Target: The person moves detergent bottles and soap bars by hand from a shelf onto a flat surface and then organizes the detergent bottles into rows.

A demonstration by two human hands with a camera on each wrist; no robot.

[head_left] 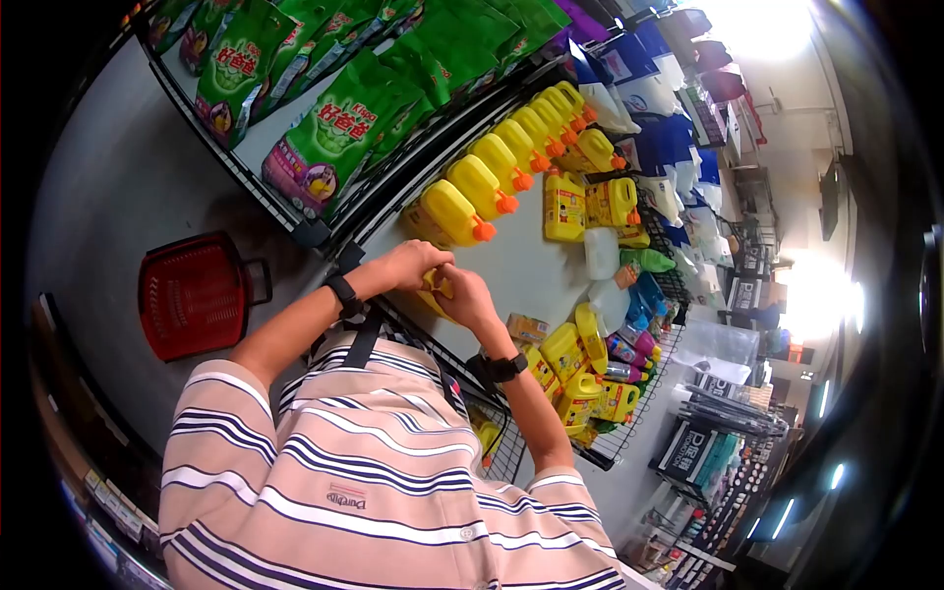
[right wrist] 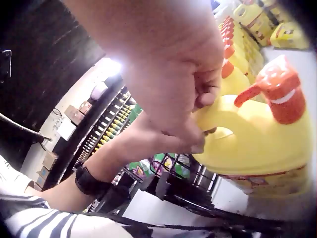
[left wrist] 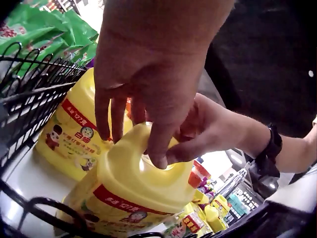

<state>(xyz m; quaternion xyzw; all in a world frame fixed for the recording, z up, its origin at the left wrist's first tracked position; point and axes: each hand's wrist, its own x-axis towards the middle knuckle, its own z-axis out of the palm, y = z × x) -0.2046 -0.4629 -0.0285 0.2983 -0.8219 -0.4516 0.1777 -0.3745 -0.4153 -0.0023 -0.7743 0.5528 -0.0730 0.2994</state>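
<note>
Both hands meet at the handle of a yellow dish-soap jug (left wrist: 141, 181) with a red label band. Its orange pump-like cap (right wrist: 285, 94) shows in the right wrist view. My left hand (left wrist: 148, 94) comes over the top, thumb at the handle opening and fingers bent down on the other side. The right hand (right wrist: 171, 99) pinches the handle from its own side, with its thumb beside the left thumb. In the head view the left hand (head_left: 418, 264) and right hand (head_left: 467, 297) mostly cover the jug. Another yellow jug (left wrist: 74, 131) stands close beside it.
A row of yellow jugs (head_left: 482, 187) runs along the white shelf (head_left: 511, 280). More yellow bottles (head_left: 565, 354) stand farther right. Black wire edging (left wrist: 29, 109) borders the shelf. Green detergent bags (head_left: 334, 128) fill the neighbouring shelf, and a red basket (head_left: 192, 295) sits on the floor.
</note>
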